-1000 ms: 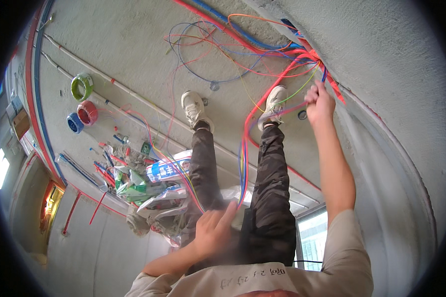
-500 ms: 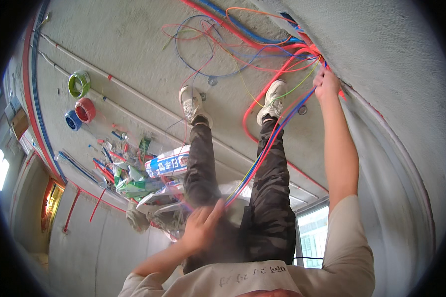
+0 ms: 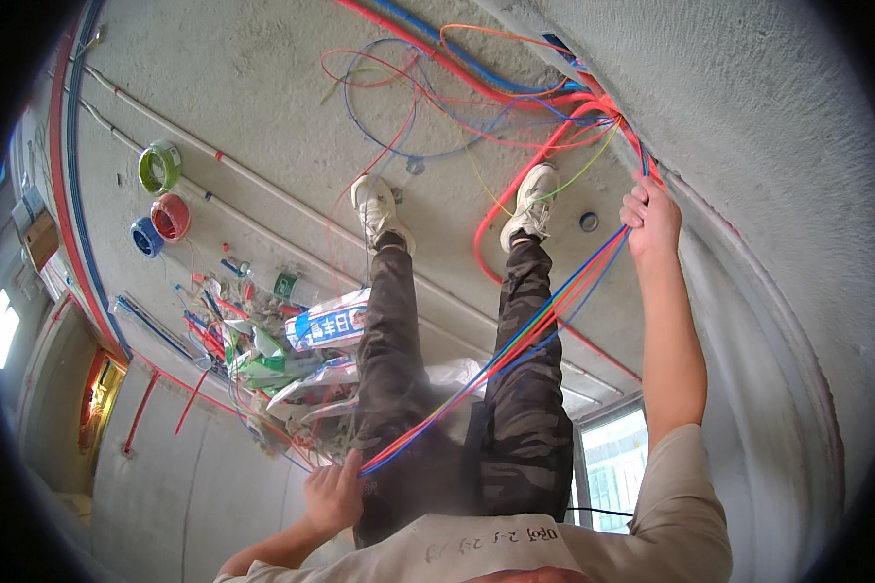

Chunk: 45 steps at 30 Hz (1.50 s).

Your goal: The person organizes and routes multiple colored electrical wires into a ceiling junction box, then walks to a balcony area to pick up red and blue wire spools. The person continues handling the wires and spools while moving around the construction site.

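Note:
A bundle of red, blue and green wires (image 3: 515, 350) runs taut between my two hands, crossing in front of my legs. My left hand (image 3: 332, 496) is shut on its lower end, close to my waist. My right hand (image 3: 649, 219) is raised at arm's length and grips the same bundle next to the grey concrete wall (image 3: 778, 194), where more red and blue wires curve in from above. My shoes (image 3: 374, 206) stand on the concrete floor.
Loose loops of coloured wire (image 3: 408, 107) lie on the floor beyond my feet. A green spool (image 3: 158, 167), a red spool (image 3: 170, 216) and a blue spool (image 3: 146, 237) sit at the left. Bags and rubble (image 3: 301, 360) are piled left of my legs, near white conduit (image 3: 262, 189).
My left hand has moved down and left along the bundle, and the slack wires have straightened into a taut line. My right hand has shifted slightly lower along the wall.

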Each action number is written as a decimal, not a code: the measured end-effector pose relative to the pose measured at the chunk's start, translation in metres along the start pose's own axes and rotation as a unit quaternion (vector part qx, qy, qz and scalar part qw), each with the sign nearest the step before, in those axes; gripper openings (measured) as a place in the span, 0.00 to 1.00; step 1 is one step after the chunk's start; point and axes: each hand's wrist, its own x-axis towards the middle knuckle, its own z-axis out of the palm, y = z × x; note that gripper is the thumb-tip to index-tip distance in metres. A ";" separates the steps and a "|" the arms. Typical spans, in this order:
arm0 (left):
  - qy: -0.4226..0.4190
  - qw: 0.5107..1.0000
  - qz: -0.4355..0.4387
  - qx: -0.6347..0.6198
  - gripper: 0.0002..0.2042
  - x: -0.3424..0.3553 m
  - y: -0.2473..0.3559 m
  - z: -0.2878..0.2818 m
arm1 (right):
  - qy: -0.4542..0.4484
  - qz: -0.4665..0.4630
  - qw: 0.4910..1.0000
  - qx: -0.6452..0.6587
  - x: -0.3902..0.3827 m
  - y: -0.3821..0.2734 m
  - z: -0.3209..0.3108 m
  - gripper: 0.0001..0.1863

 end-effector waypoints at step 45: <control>0.097 0.994 0.031 -0.047 0.30 0.065 0.015 0.033 | 0.032 -0.026 0.999 0.029 0.123 0.018 0.016 0.09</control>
